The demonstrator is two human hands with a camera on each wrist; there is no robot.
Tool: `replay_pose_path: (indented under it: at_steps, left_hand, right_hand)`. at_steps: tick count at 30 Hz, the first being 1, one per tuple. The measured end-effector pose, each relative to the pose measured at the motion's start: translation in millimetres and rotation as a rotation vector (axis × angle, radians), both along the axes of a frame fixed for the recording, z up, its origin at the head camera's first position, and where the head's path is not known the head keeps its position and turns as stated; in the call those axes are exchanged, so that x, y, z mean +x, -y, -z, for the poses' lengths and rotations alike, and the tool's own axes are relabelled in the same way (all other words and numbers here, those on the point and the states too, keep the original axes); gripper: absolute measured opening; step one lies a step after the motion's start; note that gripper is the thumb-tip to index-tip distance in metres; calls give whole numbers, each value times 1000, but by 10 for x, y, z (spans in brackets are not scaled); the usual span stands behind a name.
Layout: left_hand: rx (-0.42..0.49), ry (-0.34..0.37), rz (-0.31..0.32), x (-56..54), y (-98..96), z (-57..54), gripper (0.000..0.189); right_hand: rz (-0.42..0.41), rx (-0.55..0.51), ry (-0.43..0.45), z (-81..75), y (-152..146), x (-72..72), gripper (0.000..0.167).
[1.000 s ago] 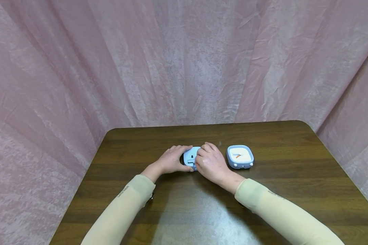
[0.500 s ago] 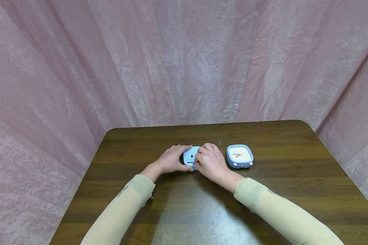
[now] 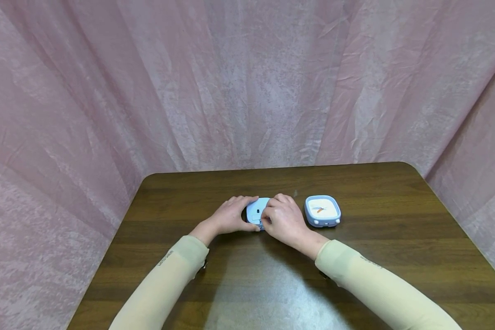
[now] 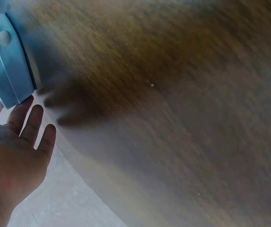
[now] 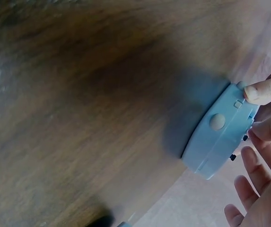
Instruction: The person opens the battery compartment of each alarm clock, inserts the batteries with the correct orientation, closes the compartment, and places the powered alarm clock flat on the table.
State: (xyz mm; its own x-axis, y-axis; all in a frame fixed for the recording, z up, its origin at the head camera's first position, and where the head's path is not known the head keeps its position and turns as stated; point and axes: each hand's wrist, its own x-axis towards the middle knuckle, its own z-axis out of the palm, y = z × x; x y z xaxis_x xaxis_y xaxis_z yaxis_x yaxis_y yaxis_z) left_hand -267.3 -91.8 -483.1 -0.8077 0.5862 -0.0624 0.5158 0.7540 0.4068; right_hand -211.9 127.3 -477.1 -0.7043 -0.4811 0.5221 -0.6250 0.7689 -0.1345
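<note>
A light blue alarm clock (image 3: pixel 259 204) lies face down on the table, its back turned up. My left hand (image 3: pixel 230 215) holds its left side, thumb at the near edge and fingers at the far edge. Over the clock's right part is my right hand (image 3: pixel 284 220), fingers curled, with thumb and index finger pinched together at the battery cover (image 3: pixel 256 217). In the right wrist view, these fingertips touch the back of the clock (image 5: pixel 213 137), beside small black knobs (image 5: pixel 233 157); the other fingers are spread. My right hand hides part of the clock's back.
A second light blue alarm clock (image 3: pixel 323 210) lies face up just right of my right hand, white dial and orange hand showing. Both stand on a brown wooden table (image 3: pixel 375 197). Pink curtains (image 3: pixel 247 91) hang behind and at the sides.
The dark slot seen in the clock's back has given way to a pale surface as my right fingertips shifted slightly toward the near left. My left hand and the second clock stay put.
</note>
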Motion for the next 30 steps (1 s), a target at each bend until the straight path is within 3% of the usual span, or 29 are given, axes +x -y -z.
replay_pose_path:
  at_steps: [11,23,28,30]
  left_hand:
    - [10,-7,0,8,-2,-4,100]
    - [9,3,-4,8,-2,-4,99]
    - [-8,15,-9,-1,-2,12,100]
    - [-12,15,-7,-6,-4,14,100]
  right_hand:
    - [34,-5,46,-13,13,-7,6]
    - [38,-10,11,26,12,-22,7]
    - [44,-36,78,24,-17,0,4]
    - [49,-51,123,13,-44,8,10]
